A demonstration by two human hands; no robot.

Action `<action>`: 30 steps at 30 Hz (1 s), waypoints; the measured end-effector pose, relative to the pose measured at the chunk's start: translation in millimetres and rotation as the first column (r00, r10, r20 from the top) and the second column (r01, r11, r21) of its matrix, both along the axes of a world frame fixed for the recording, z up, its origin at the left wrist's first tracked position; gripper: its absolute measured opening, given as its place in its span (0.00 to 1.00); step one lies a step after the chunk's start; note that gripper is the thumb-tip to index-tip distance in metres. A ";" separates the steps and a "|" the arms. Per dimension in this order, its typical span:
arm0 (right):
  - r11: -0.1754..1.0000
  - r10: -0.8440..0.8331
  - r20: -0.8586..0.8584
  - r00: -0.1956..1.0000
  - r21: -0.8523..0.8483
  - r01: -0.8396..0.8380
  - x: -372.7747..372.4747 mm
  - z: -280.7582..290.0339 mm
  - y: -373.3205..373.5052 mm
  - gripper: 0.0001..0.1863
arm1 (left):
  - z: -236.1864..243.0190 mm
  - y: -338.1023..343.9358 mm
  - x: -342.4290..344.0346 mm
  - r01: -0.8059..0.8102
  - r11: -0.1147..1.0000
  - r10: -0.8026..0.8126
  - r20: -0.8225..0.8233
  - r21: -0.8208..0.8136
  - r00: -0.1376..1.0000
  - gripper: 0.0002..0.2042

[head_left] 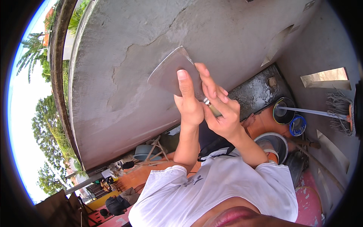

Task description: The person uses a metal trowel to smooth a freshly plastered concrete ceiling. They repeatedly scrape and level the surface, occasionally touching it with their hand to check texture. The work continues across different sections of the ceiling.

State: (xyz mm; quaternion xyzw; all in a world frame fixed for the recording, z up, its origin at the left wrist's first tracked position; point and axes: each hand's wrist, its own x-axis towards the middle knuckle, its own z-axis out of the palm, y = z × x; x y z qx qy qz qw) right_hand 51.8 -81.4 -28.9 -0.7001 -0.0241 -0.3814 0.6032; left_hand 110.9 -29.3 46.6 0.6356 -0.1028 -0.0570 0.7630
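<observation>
A wide putty knife (166,73) lies with its blade against the grey plastered wall (113,45) in front of me. My right hand (223,113) is closed round its short handle (213,108), with some fingers stretched along the blade's right side. My left hand (190,108) grips the blade's lower part, its thumb laid flat on the face; its other fingers are mostly hidden. Around the blade, the plaster shows a rough-edged patch (128,56) with a crack-like outline running up to the right.
A dark ledge (261,90) runs along the wall's foot. To the right are a black bucket (283,109), a blue-rimmed basket (297,125), a large grey basin (278,142) and a mop (340,115). A blue-grey tub (145,152) and a wooden stand (155,149) are lower left. Another person (117,204) is further off.
</observation>
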 end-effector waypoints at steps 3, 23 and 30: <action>0.998 -0.061 0.040 0.997 0.035 0.060 2.0 -4.8 7.5 0.22 | 1.9 0.4 -1.4 0.036 0.999 -0.036 -0.038 -0.023 0.999 0.28; 0.988 -0.008 0.038 0.999 0.155 0.002 -2.7 6.5 17.7 0.27 | 14.6 3.8 -1.4 0.030 0.995 -0.027 -0.036 0.094 0.999 0.26; 0.979 -0.022 0.073 0.997 0.206 0.006 8.8 28.4 7.1 0.26 | 44.3 -17.8 5.7 0.036 0.991 -0.039 0.020 0.130 0.999 0.27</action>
